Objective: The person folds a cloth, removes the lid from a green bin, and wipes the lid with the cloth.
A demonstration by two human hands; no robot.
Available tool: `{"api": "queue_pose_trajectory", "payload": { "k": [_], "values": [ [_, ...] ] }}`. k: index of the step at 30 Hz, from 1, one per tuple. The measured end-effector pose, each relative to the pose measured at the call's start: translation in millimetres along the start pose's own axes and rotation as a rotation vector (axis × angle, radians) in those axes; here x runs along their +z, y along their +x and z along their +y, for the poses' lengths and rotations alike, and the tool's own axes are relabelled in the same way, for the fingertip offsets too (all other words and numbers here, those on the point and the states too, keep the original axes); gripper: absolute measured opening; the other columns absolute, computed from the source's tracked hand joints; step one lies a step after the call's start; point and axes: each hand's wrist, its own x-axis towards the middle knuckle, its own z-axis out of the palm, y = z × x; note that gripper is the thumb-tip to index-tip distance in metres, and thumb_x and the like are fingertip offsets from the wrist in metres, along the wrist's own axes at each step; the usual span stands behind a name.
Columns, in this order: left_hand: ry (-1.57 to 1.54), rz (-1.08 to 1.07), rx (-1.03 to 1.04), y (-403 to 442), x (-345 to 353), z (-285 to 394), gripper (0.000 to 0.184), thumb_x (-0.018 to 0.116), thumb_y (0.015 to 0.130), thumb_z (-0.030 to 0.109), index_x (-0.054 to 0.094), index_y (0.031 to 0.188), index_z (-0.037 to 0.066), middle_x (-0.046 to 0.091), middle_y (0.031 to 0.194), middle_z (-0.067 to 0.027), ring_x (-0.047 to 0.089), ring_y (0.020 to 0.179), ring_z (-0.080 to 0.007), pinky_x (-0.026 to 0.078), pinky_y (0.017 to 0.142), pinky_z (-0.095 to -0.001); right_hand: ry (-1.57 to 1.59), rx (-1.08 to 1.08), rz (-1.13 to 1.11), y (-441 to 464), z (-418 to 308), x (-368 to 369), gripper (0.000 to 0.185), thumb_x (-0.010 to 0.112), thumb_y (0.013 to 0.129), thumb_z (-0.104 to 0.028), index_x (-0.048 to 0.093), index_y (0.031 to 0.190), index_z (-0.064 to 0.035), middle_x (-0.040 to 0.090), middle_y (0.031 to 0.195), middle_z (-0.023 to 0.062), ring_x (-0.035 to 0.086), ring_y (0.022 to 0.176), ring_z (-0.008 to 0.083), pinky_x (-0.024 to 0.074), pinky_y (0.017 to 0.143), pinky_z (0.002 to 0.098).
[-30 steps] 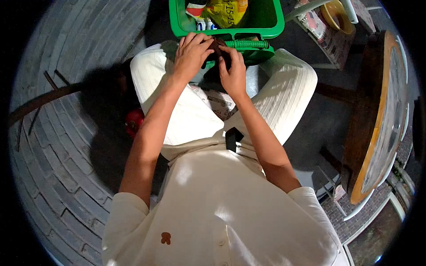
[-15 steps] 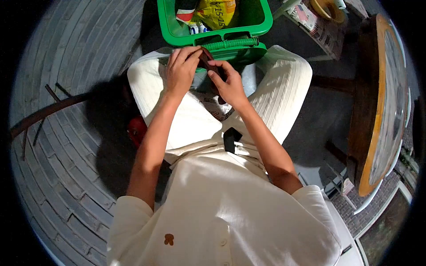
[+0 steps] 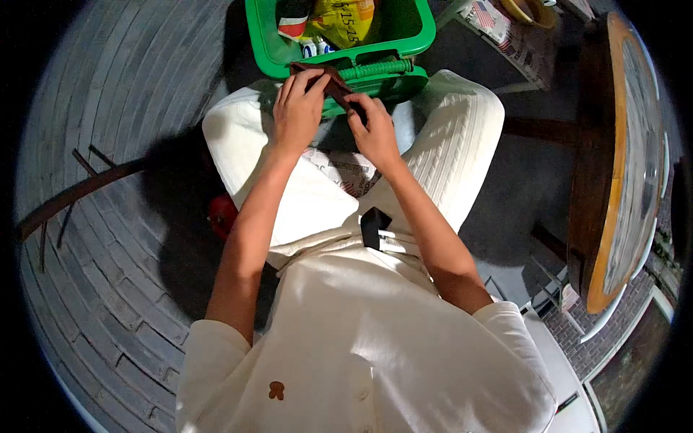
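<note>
Left hand gripping, right hand pinching dark brown piece, upper centre of frame, near green bin; piece looking light, pliable, probably handling best by opposite ends.

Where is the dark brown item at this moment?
In the head view, the dark brown item is at the upper middle, held between the left hand and the right hand, by the near side of the green bin.
</note>
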Motion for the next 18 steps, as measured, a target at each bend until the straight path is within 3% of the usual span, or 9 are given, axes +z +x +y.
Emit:
{"api": "queue_pose_trajectory", "payload": {
  "k": [3, 5, 9, 11, 13, 15, 17, 18],
  "values": [
    [-0.021, -0.032, 0.001, -3.4, -8.8, -3.6, 0.035, 0.074, 0.100, 0.004, 0.080, 0.135, 0.004, 0.072, 0.141, -0.0099, 0.067, 0.131, -0.0352, 0.057, 0.109, -0.0477, -0.161, -0.118, -0.015, -0.4, -0.1, -1.4, 0.025, 0.071, 0.106, -0.009, 0.075, 0.131, -0.0065, 0.062, 0.101, 0.0154, 0.062, 0.088, 0.0321, 0.0513, 0.078, 0.0400],
    [-0.008, -0.025, 0.002, -3.2, -12.8, 3.9, 0.036, 0.075, 0.100, 0.004, 0.079, 0.136, 0.004, 0.070, 0.138, -0.0115, 0.068, 0.131, -0.0350, 0.055, 0.110, -0.0479, 0.006, -0.049, -0.017, -1.6, -4.9, 4.9, 0.021, 0.071, 0.107, -0.008, 0.077, 0.127, -0.0056, 0.060, 0.098, 0.0123, 0.061, 0.089, 0.0267, 0.0496, 0.077, 0.0363],
    [0.036, -0.164, -0.090, -5.7, -0.9, 17.8, 0.045, 0.071, 0.105, 0.007, 0.072, 0.149, 0.003, 0.069, 0.147, -0.0135, 0.065, 0.138, -0.0361, 0.052, 0.119, -0.0508, 0.220, -0.035, 0.102, -4.5, 43.2, 41.2, 0.033, 0.069, 0.105, -0.002, 0.070, 0.138, -0.0060, 0.067, 0.109, 0.0114, 0.062, 0.093, 0.0195, 0.0509, 0.079, 0.0327],
    [0.102, -0.047, 0.037, -6.4, 11.6, 14.9, 0.046, 0.067, 0.108, 0.009, 0.068, 0.155, 0.005, 0.067, 0.155, -0.0126, 0.062, 0.147, -0.0349, 0.049, 0.124, -0.0508, 0.278, -0.036, 0.161, -4.7, 44.8, 42.2, 0.038, 0.068, 0.105, 0.001, 0.067, 0.143, -0.0060, 0.070, 0.115, 0.0122, 0.062, 0.094, 0.0181, 0.0514, 0.080, 0.0321],
    [0.082, -0.050, 0.034, -5.3, 16.6, 14.2, 0.049, 0.066, 0.109, 0.008, 0.066, 0.158, 0.006, 0.067, 0.159, -0.0123, 0.059, 0.152, -0.0331, 0.044, 0.130, -0.0496, 0.274, 0.172, 0.053, -7.3, 0.2, 9.7, 0.045, 0.067, 0.099, 0.005, 0.064, 0.143, -0.0059, 0.072, 0.134, 0.0294, 0.071, 0.126, 0.0485, 0.0560, 0.106, 0.0461],
    [0.039, -0.046, 0.071, 4.2, 13.1, 18.6, 0.056, 0.065, 0.107, 0.003, 0.060, 0.163, 0.005, 0.068, 0.158, -0.0142, 0.062, 0.148, -0.0351, 0.042, 0.131, -0.0512, 0.244, 0.136, 0.053, -7.0, -1.1, 0.5, 0.046, 0.064, 0.099, 0.007, 0.064, 0.144, -0.0045, 0.071, 0.142, 0.0295, 0.070, 0.134, 0.0497, 0.0548, 0.111, 0.0500],
    [-0.007, -0.105, 0.070, 19.0, 17.2, 12.8, 0.058, 0.064, 0.107, 0.002, 0.059, 0.164, 0.007, 0.069, 0.157, -0.0139, 0.063, 0.146, -0.0348, 0.041, 0.130, -0.0513, 0.052, -0.171, 0.165, 1.0, 20.3, 2.3, 0.048, 0.066, 0.102, 0.004, 0.063, 0.149, -0.0064, 0.076, 0.133, 0.0182, 0.076, 0.100, 0.0263, 0.0593, 0.093, 0.0350],
    [-0.052, -0.169, 0.067, 23.1, 21.3, 10.6, 0.061, 0.064, 0.106, 0.002, 0.058, 0.166, 0.010, 0.069, 0.156, -0.0136, 0.064, 0.145, -0.0345, 0.041, 0.129, -0.0514, 0.030, -0.208, 0.181, 5.3, 20.1, -1.1, 0.051, 0.065, 0.102, 0.004, 0.062, 0.151, -0.0071, 0.076, 0.133, 0.0188, 0.077, 0.106, 0.0289, 0.0594, 0.096, 0.0372]
  ]
}}
